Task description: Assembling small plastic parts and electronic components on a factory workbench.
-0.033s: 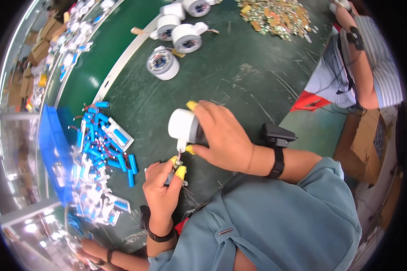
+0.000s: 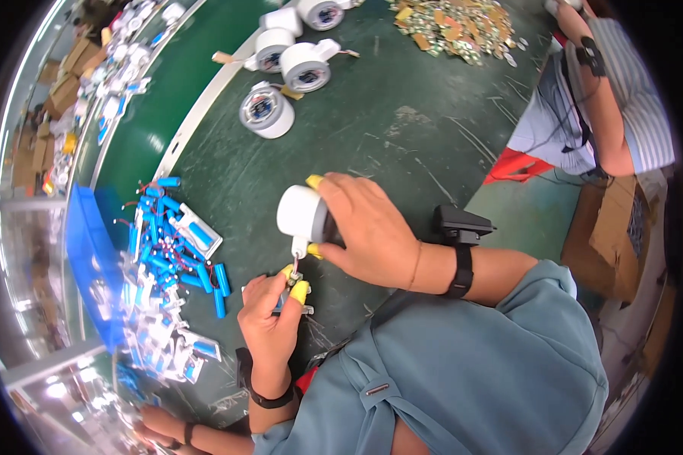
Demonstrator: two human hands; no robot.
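My right hand (image 2: 368,231) is closed round a white cylindrical housing (image 2: 297,211) with a grey rim, tipped on its side above the green table. From its short white neck (image 2: 299,247), thin wires (image 2: 295,265) run down to a small greenish part (image 2: 295,280), apparently a circuit board. My left hand (image 2: 271,309) pinches that part between thumb and forefinger. Yellow covers sit on the fingertips of both hands. Partly hidden under my left hand lies a white piece (image 2: 306,309) with some blue on it.
Blue cylindrical batteries (image 2: 158,227) and white plastic holders (image 2: 155,326) are heaped at left beside a blue bin (image 2: 91,258). Several similar housings (image 2: 267,111) stand at the far side. Small boards (image 2: 455,30) form a pile farther back. Co-workers' arms (image 2: 609,114) show at far right and lower left.
The view has shifted slightly, and the far housings and board pile appear a little farther left. Both hands keep the same hold.
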